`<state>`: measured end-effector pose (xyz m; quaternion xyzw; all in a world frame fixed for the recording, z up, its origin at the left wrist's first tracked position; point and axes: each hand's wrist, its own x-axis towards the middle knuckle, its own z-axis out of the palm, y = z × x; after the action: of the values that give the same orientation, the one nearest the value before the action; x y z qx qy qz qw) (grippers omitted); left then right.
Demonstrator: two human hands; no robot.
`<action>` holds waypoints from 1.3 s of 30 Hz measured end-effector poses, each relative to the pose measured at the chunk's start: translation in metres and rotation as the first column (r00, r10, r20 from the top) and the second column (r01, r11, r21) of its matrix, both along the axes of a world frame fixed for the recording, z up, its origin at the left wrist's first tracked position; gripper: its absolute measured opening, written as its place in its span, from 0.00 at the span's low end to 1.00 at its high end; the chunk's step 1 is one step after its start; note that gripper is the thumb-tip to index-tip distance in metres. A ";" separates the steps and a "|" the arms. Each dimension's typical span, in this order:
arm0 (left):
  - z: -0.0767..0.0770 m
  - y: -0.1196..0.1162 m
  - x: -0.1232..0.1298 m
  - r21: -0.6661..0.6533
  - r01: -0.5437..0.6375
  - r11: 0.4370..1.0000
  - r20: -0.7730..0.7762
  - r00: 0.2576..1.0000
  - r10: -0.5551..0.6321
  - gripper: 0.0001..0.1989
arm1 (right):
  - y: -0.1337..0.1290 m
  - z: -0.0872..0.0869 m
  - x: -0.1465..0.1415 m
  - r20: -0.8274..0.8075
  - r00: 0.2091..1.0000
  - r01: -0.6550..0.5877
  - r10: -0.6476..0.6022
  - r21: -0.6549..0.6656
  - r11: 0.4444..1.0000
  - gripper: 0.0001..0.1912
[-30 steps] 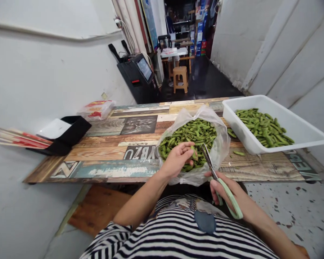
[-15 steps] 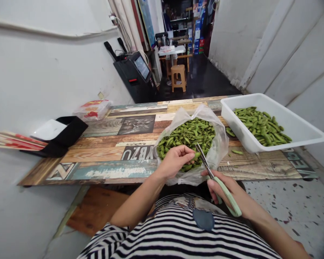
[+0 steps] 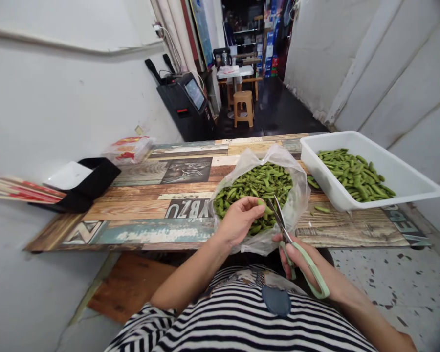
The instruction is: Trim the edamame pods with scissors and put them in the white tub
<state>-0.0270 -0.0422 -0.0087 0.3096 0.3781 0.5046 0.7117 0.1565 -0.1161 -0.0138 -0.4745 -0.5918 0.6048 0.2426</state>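
Between the thumb and fingers of my left hand is a green edamame pod, pinched above a clear plastic bag. Many more pods fill that bag. My right hand grips scissors with pale green handles. Their blades stand apart, tips pointing up and left, close to the pod in my left fingers. To the right, a white plastic tub holds a heap of pods.
A few loose pods lie on the wood-patterned table beside the tub. At left are a black holder with wrapped chopsticks and a plastic packet. Beyond the table stands a black touchscreen machine.
The scissor blades have spread apart from nearly closed. My left fingers have shifted slightly, and the pod in them now points upward. The view has tilted a little.
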 end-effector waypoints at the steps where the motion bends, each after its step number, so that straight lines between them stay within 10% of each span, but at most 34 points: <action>1: -0.001 -0.001 0.002 -0.007 -0.027 1.000 0.004 1.000 0.027 0.16 | -0.001 0.002 -0.001 0.006 1.000 -0.003 0.003 0.001 1.000 0.26; 13: 0.000 -0.012 0.007 -0.034 -0.080 0.996 -0.112 0.991 0.076 0.17 | -0.002 -0.009 -0.014 -0.077 0.989 0.122 -0.128 -0.079 0.989 0.23; 20: 0.006 -0.005 -0.010 0.174 -0.106 0.979 -0.260 0.954 0.150 0.10 | 0.001 -0.011 -0.004 -0.110 0.969 0.203 -0.221 -0.158 0.966 0.26; 24: 0.001 -0.005 -0.010 0.342 0.175 0.923 -0.815 0.545 0.199 0.05 | -0.002 -0.004 0.005 -0.117 0.978 0.161 -0.172 -0.100 0.982 0.27; 29: -0.015 -0.001 0.005 0.297 0.329 0.896 -0.951 0.018 0.308 0.18 | -0.005 -0.005 0.005 -0.056 0.989 0.132 -0.136 -0.069 0.989 0.26; 39: -0.006 0.012 0.008 0.174 0.462 0.870 -0.978 -0.026 0.209 0.10 | -0.005 -0.015 0.005 -0.042 0.990 0.132 -0.135 -0.072 0.989 0.26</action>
<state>-0.0189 -0.0298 -0.0144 0.7662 0.6042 0.1324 0.1744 0.1619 -0.1212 -0.0289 -0.5069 -0.5314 0.6183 0.2800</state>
